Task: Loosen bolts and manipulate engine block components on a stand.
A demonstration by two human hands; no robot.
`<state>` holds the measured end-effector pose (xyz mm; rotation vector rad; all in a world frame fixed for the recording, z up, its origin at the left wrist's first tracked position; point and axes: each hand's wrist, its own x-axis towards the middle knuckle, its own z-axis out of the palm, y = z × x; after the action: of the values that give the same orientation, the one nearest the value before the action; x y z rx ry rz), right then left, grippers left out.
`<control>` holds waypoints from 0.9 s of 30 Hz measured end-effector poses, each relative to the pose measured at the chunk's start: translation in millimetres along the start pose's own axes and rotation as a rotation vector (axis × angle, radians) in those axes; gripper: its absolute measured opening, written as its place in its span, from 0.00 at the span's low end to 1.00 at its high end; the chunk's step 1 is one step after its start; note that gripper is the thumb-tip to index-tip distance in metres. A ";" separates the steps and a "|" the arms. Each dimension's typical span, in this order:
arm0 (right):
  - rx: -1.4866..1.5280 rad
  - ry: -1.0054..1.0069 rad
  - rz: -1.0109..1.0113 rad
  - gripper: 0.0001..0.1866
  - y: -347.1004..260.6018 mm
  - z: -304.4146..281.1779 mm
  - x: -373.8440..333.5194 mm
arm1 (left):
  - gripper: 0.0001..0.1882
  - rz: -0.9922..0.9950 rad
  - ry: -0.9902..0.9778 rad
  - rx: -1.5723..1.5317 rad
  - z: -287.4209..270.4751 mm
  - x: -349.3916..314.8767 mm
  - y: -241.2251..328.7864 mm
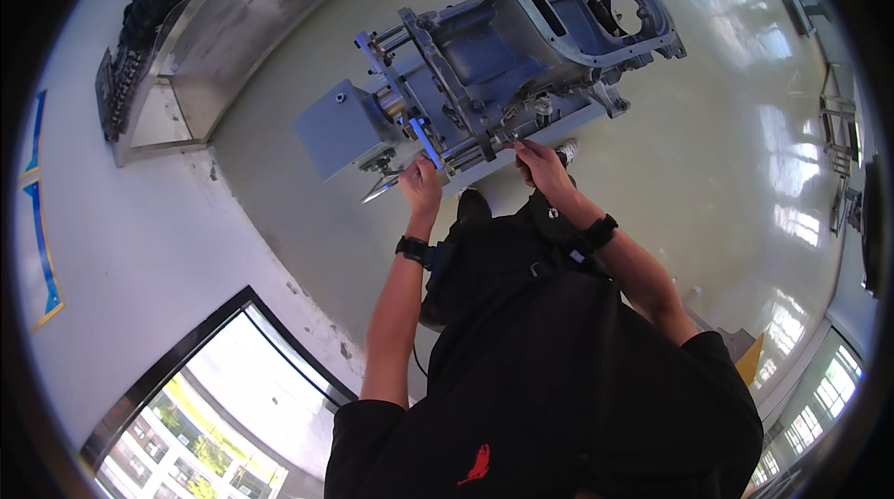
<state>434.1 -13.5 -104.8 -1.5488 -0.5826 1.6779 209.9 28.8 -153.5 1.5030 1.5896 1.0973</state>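
Note:
A large grey cast-metal housing [549,33] sits clamped on a grey work stand [340,127] on the floor in front of me. My left hand [421,184] is closed around a thin metal tool whose shaft [380,190] points down-left, just under a blue-handled part [426,141] of the stand. My right hand [540,164] reaches to the near lower edge of the housing, fingers pinched on a small fitting [507,138] there. Black bands circle both wrists. My black shirt fills the lower middle of the view.
A metal workbench [219,33] with dark parts stands at the upper left beside a white wall. The floor is glossy pale green. Metal frames [838,127] line the right edge. A window [214,406] lies at the lower left.

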 end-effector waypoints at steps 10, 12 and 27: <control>-0.135 -0.036 -0.045 0.18 -7.2 -0.6 -6.0 | 0.22 -0.479 -0.454 -0.212 -22.4 27.6 8.1; -0.082 -0.047 -0.042 0.18 -5.4 -3.6 -0.6 | 0.23 -0.801 -0.618 -0.258 -28.8 36.5 18.0; -0.021 -0.076 -0.071 0.18 -5.1 8.9 2.1 | 0.17 -0.097 -0.177 0.311 -4.7 9.8 3.0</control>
<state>426.7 -7.4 -100.7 -1.4667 -0.6888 1.6877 205.9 37.9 -148.2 1.6505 1.7449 0.6643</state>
